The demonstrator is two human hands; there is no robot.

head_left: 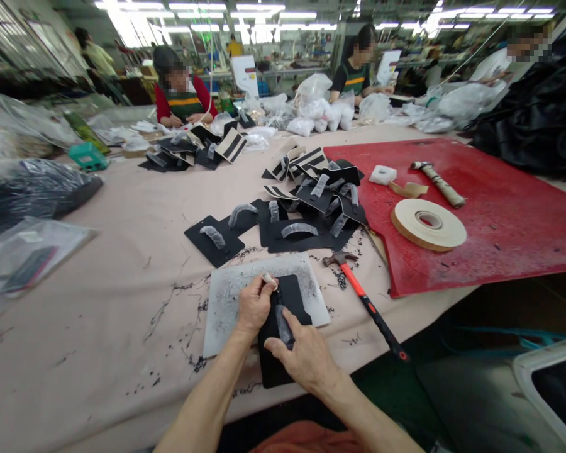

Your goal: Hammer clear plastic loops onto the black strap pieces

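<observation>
In the head view, our left hand (255, 303), fingers pinched shut over a small whitish piece (269, 280), and our right hand (309, 352), thumb and forefinger parted around a plastic-wrapped handle (283, 326), work a flat black panel (272, 362) at lower centre, partly over a speckled white board (226, 302); an orange-and-black claw hammer (358, 289) lies right of centre

**Matt black against cloudy wrap and glossy red**

Under the hands (311, 355), the black panel (293, 294) looks smooth and matt; its handle (283, 326) wears wrinkled, translucent plastic. The pale board (224, 314) beneath is matt and speckled. Creased cloth covers the bench (122, 264). To their right, the hammer (358, 289) has a dull metal head; farther right, the red sheet (514, 233) shines, scuffed in patches.
</observation>
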